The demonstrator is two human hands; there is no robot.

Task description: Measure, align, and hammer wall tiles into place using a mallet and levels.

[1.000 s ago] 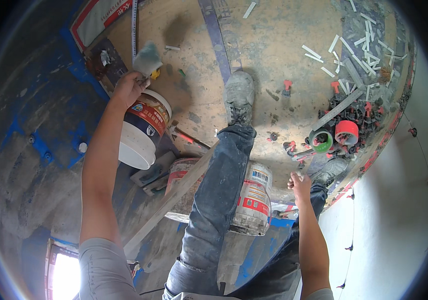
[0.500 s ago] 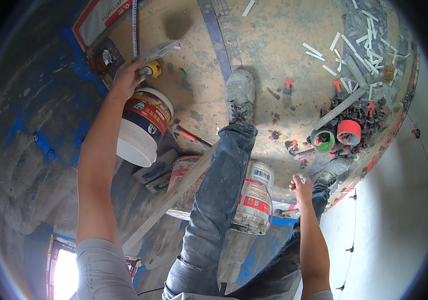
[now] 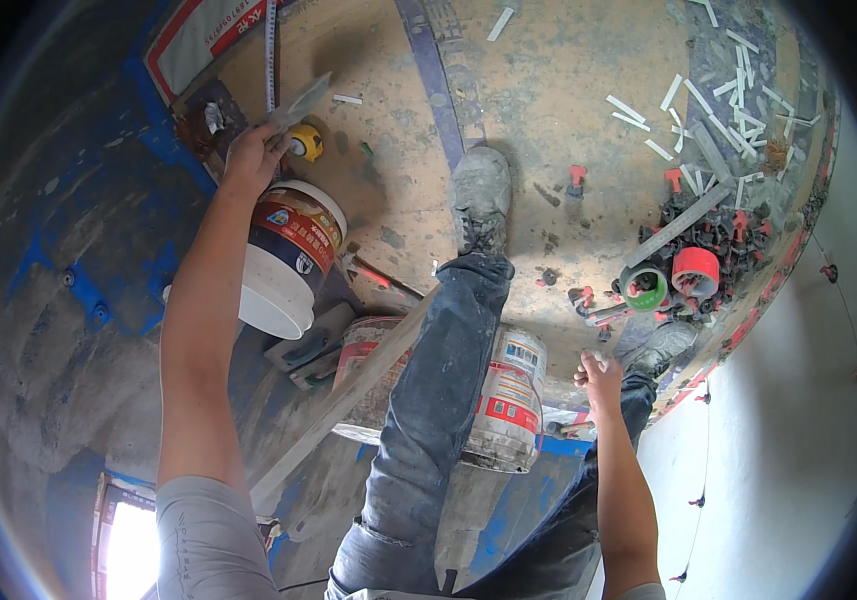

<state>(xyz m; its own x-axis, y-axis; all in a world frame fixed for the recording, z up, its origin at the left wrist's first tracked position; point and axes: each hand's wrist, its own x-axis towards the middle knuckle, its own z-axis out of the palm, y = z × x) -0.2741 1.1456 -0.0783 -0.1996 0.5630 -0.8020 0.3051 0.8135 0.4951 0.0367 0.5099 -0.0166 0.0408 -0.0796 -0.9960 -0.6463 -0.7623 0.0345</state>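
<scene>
My left hand (image 3: pixel 255 158) is closed on a thin, pale grey flat piece (image 3: pixel 305 100), tilted up from the board; its exact kind is unclear. Just beside the fingers sits a yellow tape measure (image 3: pixel 307 143). A graduated strip (image 3: pixel 271 60) runs away from near this hand toward the far edge. Below the wrist stands a white bucket (image 3: pixel 279 300) with a red and dark label, partly behind my forearm. My right hand (image 3: pixel 601 382) hovers by my right leg with its fingers curled; whatever may be in them is too small to name.
Red and black tile-levelling clips (image 3: pixel 719 235) lie heaped at the right, with a green tape roll (image 3: pixel 646 288) and a red tape roll (image 3: pixel 696 272). White strips (image 3: pixel 744 100) are scattered beyond. Buckets (image 3: pixel 509 405), a long wooden batten (image 3: pixel 349 395) and a red-handled hammer (image 3: pixel 386 276) surround my legs.
The flat piece in my left hand has swung to a steeper angle, uncovering more of a small white strip beside it. My right hand has barely moved.
</scene>
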